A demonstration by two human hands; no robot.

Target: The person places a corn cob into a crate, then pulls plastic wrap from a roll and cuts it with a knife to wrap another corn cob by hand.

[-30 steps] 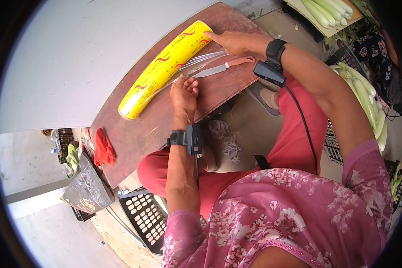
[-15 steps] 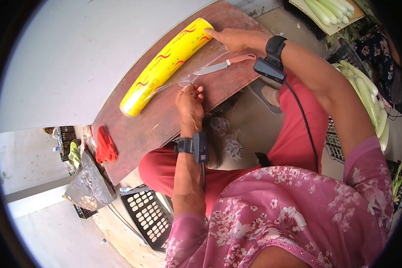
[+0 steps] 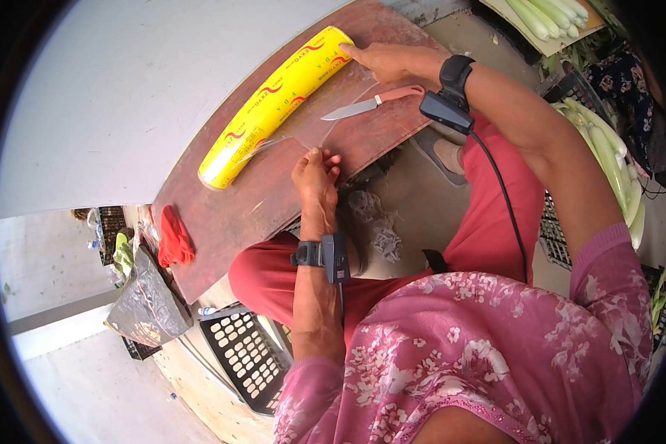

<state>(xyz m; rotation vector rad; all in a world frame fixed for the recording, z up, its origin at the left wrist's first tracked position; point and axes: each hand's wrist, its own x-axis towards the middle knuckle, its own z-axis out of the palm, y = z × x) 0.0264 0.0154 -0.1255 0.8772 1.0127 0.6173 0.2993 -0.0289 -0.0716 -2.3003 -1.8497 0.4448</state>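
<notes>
A long yellow roll of cling film (image 3: 277, 103) with red and green print lies slantwise on a reddish-brown board. My left hand (image 3: 317, 177) is closed, thumb and finger pinching the loose edge of clear film (image 3: 311, 133) drawn off the roll's near side. At the roll's far right end my right hand (image 3: 388, 63) holds it, one digit pressed on the yellow surface; its other fingers are partly hidden. A knife (image 3: 359, 109) with a pinkish handle lies on the board between my hands, partly beside the film, its blade pointing left.
The board (image 3: 222, 237) has a red cloth (image 3: 175, 237) at its left end. Below stands a black slotted crate (image 3: 248, 359), near a dark plastic bag (image 3: 148, 303). Pale green vegetables (image 3: 607, 155) are stacked at right, with more (image 3: 547, 15) at top right.
The clear film, bunched at my left fingertips before, now spreads flatter and more stretched. My left hand has shifted slightly down, and the roll has moved up a little. The knife stays in place.
</notes>
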